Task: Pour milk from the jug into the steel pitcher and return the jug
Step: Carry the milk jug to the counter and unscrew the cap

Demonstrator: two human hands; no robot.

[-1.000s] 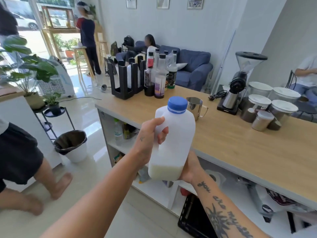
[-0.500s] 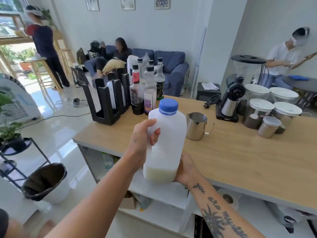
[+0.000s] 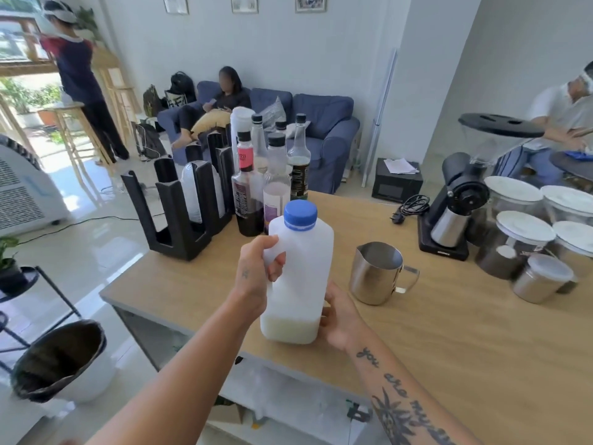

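Capped milk jug [image 3: 296,277], now carried in over the desk [image 3: 449,342] beside the empty steel pitcher [image 3: 376,273], left hand [image 3: 256,281] wrapping its handle, right hand [image 3: 340,316] cupping its base: uncapping presumably comes next.

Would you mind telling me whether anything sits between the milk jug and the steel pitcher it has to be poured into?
Nothing visible does: only bare counter separates the milk jug from the steel pitcher, which stands open-topped to its right. The jug's blue cap is still on, though.
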